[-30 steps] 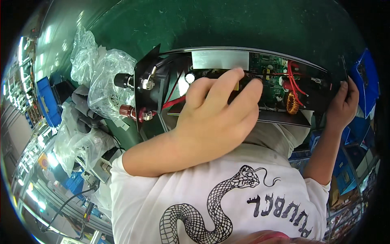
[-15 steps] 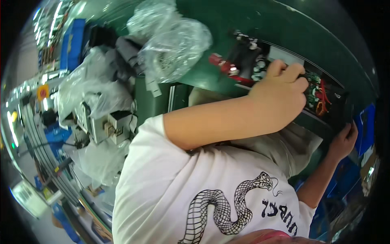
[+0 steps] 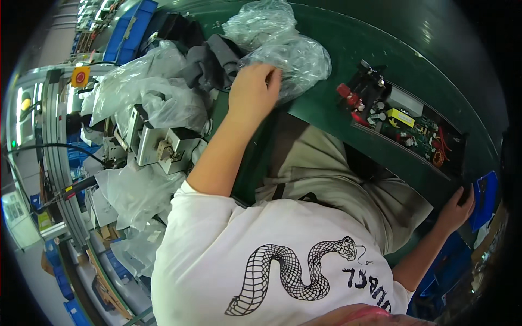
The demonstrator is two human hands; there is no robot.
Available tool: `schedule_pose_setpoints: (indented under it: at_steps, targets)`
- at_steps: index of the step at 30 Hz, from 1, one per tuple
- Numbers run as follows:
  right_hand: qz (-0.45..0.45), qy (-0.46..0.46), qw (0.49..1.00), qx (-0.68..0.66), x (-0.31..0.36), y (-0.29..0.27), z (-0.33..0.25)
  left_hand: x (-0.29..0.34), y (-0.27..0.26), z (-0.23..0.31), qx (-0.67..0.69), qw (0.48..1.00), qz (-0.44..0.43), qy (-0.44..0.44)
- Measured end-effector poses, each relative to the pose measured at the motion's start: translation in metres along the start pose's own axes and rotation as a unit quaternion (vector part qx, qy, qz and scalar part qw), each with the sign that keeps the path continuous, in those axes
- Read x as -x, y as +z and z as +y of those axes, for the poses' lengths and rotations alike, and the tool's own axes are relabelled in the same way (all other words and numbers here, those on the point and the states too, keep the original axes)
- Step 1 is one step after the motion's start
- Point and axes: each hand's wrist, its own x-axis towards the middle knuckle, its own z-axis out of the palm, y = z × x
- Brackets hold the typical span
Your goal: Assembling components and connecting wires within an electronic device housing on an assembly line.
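My left hand (image 3: 254, 89) is at the near left side of a crumpled clear plastic bag (image 3: 304, 57). Its fingers are curled, with the tips hidden; what they hold, if anything, does not show. To the right lies an open black case (image 3: 429, 161) with circuit boards inside. In it I see a yellow block (image 3: 401, 118), red wires (image 3: 443, 142), a copper-coloured coil (image 3: 438, 157) and red terminals (image 3: 348, 96) at the left end. My right hand (image 3: 455, 211) rests low by the table's right edge, beside a blue bin (image 3: 484, 200), thumb and finger slightly apart, nothing visible between them.
Dark grey cloth (image 3: 209, 65) and more clear plastic bags (image 3: 157, 89) are heaped at the left. Near them stand white boxy metal parts (image 3: 163, 146). A blue crate (image 3: 130, 31) is at the far left. The green table (image 3: 380, 38) curves around the case.
My left hand has moved left from the case to the plastic bag, uncovering the yellow block. The whole view has shifted, and the case appears farther right. My right hand stays near the table's right edge.
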Motion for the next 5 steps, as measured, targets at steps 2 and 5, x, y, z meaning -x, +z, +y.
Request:
schedule_pose_setpoints:
  at_steps: [2,5]
  targets:
    - [0.009,0.01,1.0,-0.002,0.0008,0.0015,0.0084,-0.0046,0.0043,-0.0271,-0.063,0.997,-0.039,0.027]
    - [0.022,-0.002,1.0,-0.018,0.0066,0.0018,0.0124,-0.0041,-0.0015,-0.031,-0.044,0.992,-0.118,0.016]
